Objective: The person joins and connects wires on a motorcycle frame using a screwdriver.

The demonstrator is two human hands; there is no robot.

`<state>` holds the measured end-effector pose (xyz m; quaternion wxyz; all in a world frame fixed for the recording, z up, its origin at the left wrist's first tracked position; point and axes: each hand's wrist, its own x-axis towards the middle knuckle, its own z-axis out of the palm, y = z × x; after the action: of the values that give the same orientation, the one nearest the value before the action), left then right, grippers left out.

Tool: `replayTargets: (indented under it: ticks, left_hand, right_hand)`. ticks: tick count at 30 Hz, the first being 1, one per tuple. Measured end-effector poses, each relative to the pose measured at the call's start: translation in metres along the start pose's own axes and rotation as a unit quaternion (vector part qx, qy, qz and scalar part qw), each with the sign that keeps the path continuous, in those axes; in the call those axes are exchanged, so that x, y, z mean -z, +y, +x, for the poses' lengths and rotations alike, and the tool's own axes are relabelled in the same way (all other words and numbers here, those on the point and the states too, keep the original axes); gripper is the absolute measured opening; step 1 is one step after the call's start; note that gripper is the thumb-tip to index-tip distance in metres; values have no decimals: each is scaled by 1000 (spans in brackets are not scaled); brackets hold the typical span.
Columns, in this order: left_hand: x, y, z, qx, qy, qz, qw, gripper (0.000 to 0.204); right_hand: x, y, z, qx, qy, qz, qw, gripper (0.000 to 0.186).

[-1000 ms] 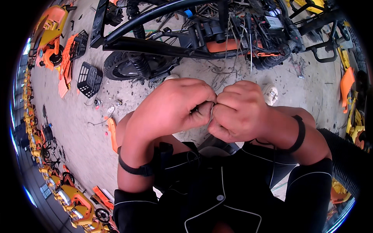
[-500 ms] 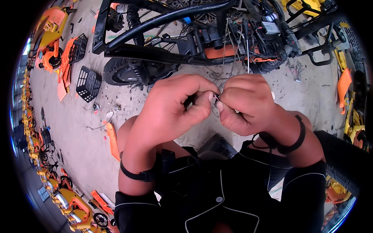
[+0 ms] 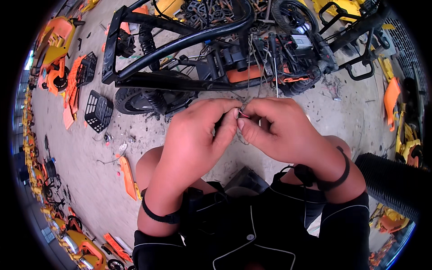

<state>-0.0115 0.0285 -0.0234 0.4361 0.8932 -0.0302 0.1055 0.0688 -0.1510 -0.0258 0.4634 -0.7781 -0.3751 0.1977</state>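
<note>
In front of my lap both hands meet, their fingertips almost touching. My left hand (image 3: 194, 135) pinches a thin wire (image 3: 244, 114), reddish and dark, between thumb and forefinger. From the other side, my right hand (image 3: 285, 128) closes its thumb and forefinger on the same wire. Most of it is hidden by the fingers, so its ends do not show. Beyond the hands lies a stripped vehicle with a black tube frame (image 3: 180, 83), bare cables and an orange part (image 3: 245, 74) low in its middle.
A black-treaded wheel (image 3: 135, 101) sits under the frame's left end. On the floor to the left are a black plastic basket (image 3: 99, 110) and an orange panel (image 3: 128, 177). A screwdriver (image 3: 276, 67) stands against the frame. A black ribbed roll (image 3: 387, 182) is near my right elbow.
Both hands have shifted slightly left and down in view, still pinching. The reddish wire shows more plainly between the fingertips. The view has tilted, showing more of the frame's far side.
</note>
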Motion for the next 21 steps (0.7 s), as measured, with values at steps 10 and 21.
replayTargets:
  ticks: [10,21]
  left_hand:
    - [-9,-1,6,-76,20,84,993,17]
    - [-11,3,7,-9,11,-3,1000,17]
  right_hand:
    - [8,5,1,-140,-71,226,961,27]
    - [14,13,4,-149,-69,231,959,24]
